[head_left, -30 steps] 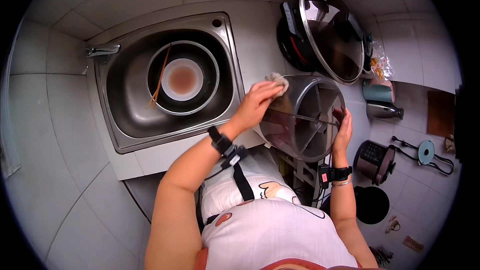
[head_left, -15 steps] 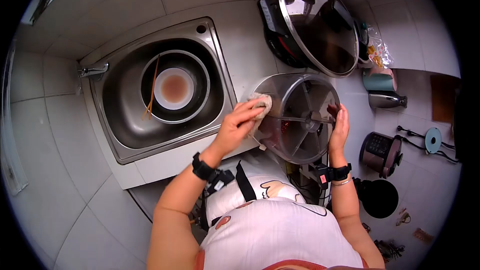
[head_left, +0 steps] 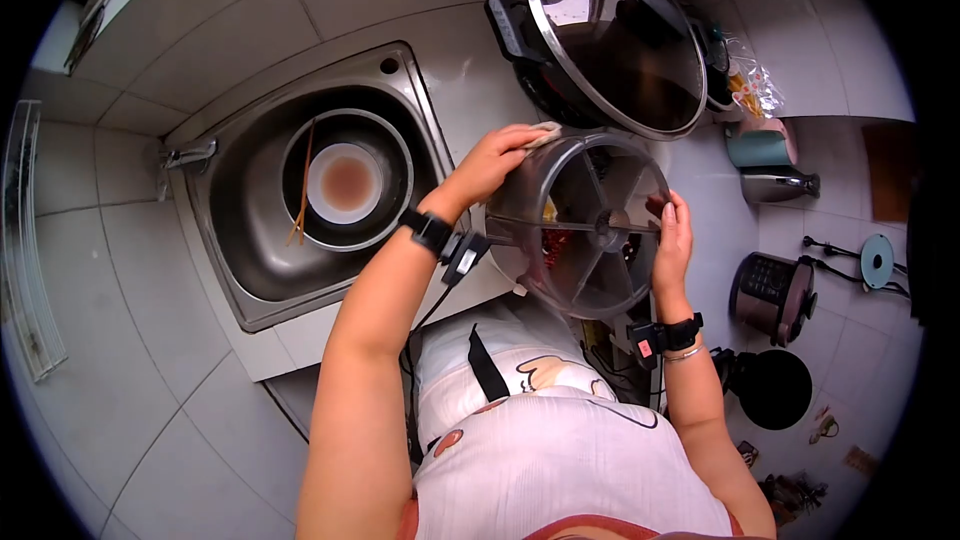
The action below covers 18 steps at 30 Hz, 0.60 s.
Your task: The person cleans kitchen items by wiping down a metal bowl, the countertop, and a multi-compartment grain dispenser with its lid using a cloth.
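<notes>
A round, see-through container [head_left: 580, 275] with wedge-shaped compartments sits tilted at the counter's edge. Something red and something yellow show through its wall. My left hand [head_left: 488, 168] holds a pale, crumpled cloth [head_left: 543, 136] against the container's upper left side, fingers closed over it. On the opposite side, my right hand [head_left: 674, 250] grips the container's rim, thumb side hidden in part by the container. Both wrists wear black straps with small devices.
Left of the container is a steel sink [head_left: 235, 275] with a pot [head_left: 398, 145], a white bowl [head_left: 318, 180] and chopsticks [head_left: 305, 180]. A large glass-lidded pan [head_left: 620, 50] stands behind. A dark cooker [head_left: 765, 290] and a kettle [head_left: 775, 185] are at right.
My left hand has slid the cloth up along the container's side, away from my body. My right hand keeps its place on the rim. The view has shifted slightly.
</notes>
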Each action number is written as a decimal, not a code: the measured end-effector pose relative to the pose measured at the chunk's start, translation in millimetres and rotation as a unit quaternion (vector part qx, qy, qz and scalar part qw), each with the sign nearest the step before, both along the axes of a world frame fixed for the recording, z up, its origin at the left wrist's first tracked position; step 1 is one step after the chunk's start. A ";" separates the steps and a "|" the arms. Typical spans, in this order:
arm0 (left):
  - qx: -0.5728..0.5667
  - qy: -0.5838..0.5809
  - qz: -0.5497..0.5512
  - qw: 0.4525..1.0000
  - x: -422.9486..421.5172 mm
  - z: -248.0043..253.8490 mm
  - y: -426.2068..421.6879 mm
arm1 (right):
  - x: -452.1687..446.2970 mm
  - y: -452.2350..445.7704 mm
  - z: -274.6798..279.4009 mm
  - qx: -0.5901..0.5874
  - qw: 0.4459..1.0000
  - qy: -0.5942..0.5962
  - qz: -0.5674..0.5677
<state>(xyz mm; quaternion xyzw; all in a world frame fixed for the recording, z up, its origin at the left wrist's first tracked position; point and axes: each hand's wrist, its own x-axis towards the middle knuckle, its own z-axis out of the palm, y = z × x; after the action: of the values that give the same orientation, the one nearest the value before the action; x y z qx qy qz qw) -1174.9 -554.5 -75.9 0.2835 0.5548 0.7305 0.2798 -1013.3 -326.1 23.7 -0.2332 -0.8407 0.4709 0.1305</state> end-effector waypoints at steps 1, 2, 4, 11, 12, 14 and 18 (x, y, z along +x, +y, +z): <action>0.007 -0.001 0.046 0.999 9.4 -4.4 -6.4 | -1.4 1.1 0.1 0.002 1.000 0.000 -0.003; 0.013 -0.006 0.088 0.996 23.8 -8.9 -13.7 | -1.2 1.2 0.0 0.005 1.000 -0.007 -0.003; -0.015 -0.029 0.118 0.992 59.3 -14.7 -35.7 | -0.9 1.2 -0.9 0.004 1.000 -0.013 -0.004; 0.018 -0.146 0.192 0.970 107.7 -23.2 -48.5 | -0.7 0.3 -0.3 -0.007 1.000 -0.007 -0.004; 0.027 -0.143 0.178 0.973 92.6 -21.5 -45.6 | -0.2 2.6 -2.2 -0.004 1.000 -0.006 0.000; 0.055 -0.154 0.108 0.981 56.0 -9.4 -34.6 | -0.4 4.2 -3.8 0.008 1.000 -0.004 -0.002; 0.058 -0.062 0.022 0.996 9.4 37.3 -4.8 | 1.2 7.0 -8.0 -0.005 1.000 0.011 0.006</action>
<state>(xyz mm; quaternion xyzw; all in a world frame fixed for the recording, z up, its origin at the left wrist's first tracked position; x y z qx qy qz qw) -1165.5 -559.3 -38.6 0.2412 0.4995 0.7834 0.2804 -1012.2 -319.1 15.6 -0.2239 -0.8380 0.4787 0.1359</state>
